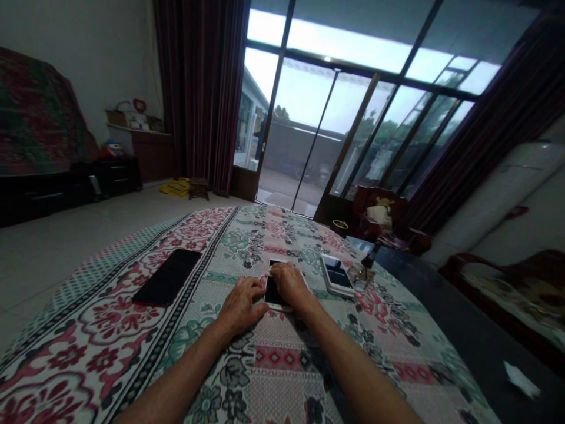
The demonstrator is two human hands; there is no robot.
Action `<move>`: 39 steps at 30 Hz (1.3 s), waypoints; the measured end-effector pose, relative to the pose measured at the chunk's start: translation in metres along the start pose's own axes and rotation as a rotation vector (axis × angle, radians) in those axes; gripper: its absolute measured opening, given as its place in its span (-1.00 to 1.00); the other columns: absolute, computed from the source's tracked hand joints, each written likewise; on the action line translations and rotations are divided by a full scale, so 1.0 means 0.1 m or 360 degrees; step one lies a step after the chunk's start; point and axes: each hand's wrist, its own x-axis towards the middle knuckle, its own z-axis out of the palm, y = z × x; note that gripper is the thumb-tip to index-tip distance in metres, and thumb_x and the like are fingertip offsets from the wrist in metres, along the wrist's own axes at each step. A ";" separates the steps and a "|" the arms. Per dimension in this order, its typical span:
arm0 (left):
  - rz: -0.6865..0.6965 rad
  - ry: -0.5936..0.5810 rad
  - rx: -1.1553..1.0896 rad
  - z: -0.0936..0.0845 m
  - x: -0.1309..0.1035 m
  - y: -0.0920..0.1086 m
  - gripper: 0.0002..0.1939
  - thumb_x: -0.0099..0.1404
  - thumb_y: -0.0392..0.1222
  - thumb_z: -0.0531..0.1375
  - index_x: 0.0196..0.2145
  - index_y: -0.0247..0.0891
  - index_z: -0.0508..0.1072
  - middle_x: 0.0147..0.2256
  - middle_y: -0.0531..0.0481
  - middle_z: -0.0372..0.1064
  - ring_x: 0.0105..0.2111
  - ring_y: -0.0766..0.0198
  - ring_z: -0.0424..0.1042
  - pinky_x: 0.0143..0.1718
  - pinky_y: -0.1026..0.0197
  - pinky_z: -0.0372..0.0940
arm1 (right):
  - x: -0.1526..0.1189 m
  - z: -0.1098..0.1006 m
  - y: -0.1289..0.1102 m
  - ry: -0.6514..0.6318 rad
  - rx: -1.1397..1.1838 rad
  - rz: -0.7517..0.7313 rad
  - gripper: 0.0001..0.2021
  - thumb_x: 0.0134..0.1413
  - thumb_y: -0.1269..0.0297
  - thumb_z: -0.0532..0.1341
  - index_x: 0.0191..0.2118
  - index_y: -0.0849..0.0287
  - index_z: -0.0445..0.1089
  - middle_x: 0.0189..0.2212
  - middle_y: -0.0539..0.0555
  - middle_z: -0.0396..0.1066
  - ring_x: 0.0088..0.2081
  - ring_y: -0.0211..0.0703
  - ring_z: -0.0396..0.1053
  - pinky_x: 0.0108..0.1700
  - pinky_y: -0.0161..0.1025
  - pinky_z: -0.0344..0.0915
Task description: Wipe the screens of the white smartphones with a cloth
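A white smartphone [272, 294] with a dark screen lies flat on the patterned tablecloth in front of me. My left hand [242, 304] grips its left edge, thumb at the near corner and fingers curved along the side. Over the screen, my right hand [289, 284] is closed with its fingertips pressed down near the far left part; a bit of something whitish shows at them, too small to name. To the right, another white smartphone [336, 274] lies on what looks like a stack or box. A larger black phone or tablet [168, 277] rests on the left.
Beside the right-hand phone stand a small dark bottle [368, 258] and a clear glassy object [359, 274]. The floral tablecloth [282, 394] covers the table. A white paper scrap [521, 380] lies on a dark surface at right. Beyond are a chair [384, 212] and glass doors [304, 135].
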 end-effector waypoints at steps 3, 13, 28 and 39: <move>-0.0019 0.0000 -0.0010 -0.02 0.00 0.02 -0.79 0.12 -0.26 0.22 -0.26 -0.20 0.58 -0.17 -0.06 0.42 -0.11 0.09 0.32 -0.03 0.10 0.24 | 0.20 0.04 0.07 0.0000 -0.0037 0.0063 -0.72 0.21 0.52 0.04 -0.27 0.22 0.50 -0.22 0.16 0.49 -0.13 -0.13 0.34 -0.08 -0.29 0.13; -0.0026 0.0055 0.0004 0.00 0.01 0.04 -0.78 0.08 -0.28 0.24 -0.27 -0.21 0.59 -0.19 -0.06 0.43 -0.13 0.10 0.34 -0.04 0.11 0.26 | 0.16 0.07 0.13 0.0084 -0.0013 0.0023 -0.72 0.22 0.51 0.04 -0.25 0.22 0.50 -0.22 0.17 0.49 -0.12 -0.14 0.35 -0.04 -0.28 0.12; 0.0006 0.0085 0.0012 0.03 0.02 0.00 -0.77 0.07 -0.30 0.24 -0.27 -0.21 0.58 -0.19 -0.05 0.44 -0.14 0.11 0.35 -0.04 0.11 0.27 | -0.29 0.12 0.12 0.0205 0.0225 -0.0230 -0.75 0.14 0.55 0.09 -0.20 0.18 0.48 -0.17 0.09 0.47 -0.13 -0.18 0.32 -0.03 -0.30 0.13; -0.0009 0.0092 0.0008 0.01 0.02 0.04 -0.76 0.07 -0.29 0.25 -0.26 -0.26 0.58 -0.20 -0.08 0.44 -0.13 0.09 0.34 -0.04 0.10 0.26 | 0.19 0.21 0.24 0.0276 0.0103 -0.0053 -0.77 0.15 0.53 0.08 -0.21 0.24 0.48 -0.18 0.15 0.48 -0.08 -0.15 0.33 0.01 -0.27 0.08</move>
